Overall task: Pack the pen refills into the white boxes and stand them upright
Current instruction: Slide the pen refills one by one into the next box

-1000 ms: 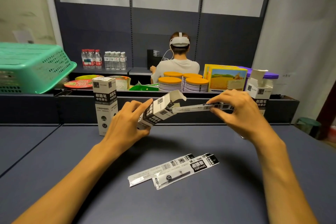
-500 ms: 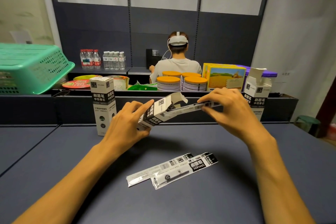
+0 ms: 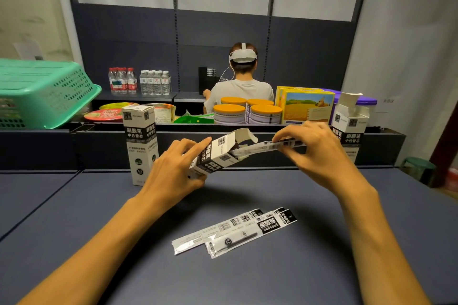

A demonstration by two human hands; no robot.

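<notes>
**Refill packet partway into a tilted white box**

The left hand [image 3: 173,171] holds a white cardboard box with black label bands [image 3: 218,156] tilted above the surface, fingers curled round its lower end, which they hide. Its top flap stands open. The right hand [image 3: 314,153] pinches a flat clear-and-black refill packet [image 3: 262,147] between thumb and fingertips; the packet's near end sits inside the box mouth, its far end is covered by the fingers, and its print is blurred.

Two more flat refill packets [image 3: 235,231] lie overlapping on the dark blue-grey surface [image 3: 322,267]; one reads "0.5".

A closed white box [image 3: 140,141] stands upright at left, marked with Chinese characters and "0.5". An open white box [image 3: 350,129] stands at right, partly behind the right hand.

Beyond are orange-lidded tins [image 3: 247,112], a green plastic basket [image 3: 42,93], water bottles [image 3: 140,80] and a seated person wearing a white headset [image 3: 241,82].
</notes>
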